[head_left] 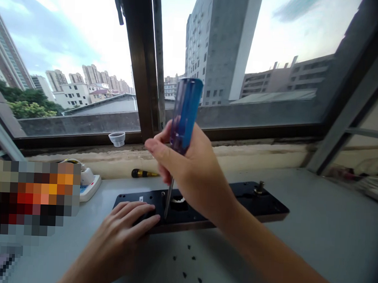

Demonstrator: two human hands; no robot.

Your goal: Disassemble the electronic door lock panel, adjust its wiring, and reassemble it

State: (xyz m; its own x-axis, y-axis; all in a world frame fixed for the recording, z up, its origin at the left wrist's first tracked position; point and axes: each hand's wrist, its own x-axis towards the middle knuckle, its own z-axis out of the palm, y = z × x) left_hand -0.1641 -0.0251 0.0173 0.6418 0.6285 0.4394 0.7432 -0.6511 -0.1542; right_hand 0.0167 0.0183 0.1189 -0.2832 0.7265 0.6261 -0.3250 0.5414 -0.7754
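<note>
A screwdriver (186, 116) with a clear blue and purple handle stands nearly upright in my right hand (200, 171), which is closed around the handle's lower part. Its metal shaft slants down, and the tip meets the top of a long black panel (201, 215) near its front edge. My left hand (125, 226) rests on the panel's left part, fingers stretched flat over the surface; its underside is hidden. Beside the shaft, a cutout in the panel shows a white wire (177, 200). A brass-coloured post (261, 187) rises from the panel's right end.
Several small dark screws (185, 275) lie on the grey table (322, 247) in front of the panel. Behind it is a black and yellow screwdriver (143, 173). A white power strip (91, 188) sits left, and a clear plastic cup (117, 139) stands on the window sill.
</note>
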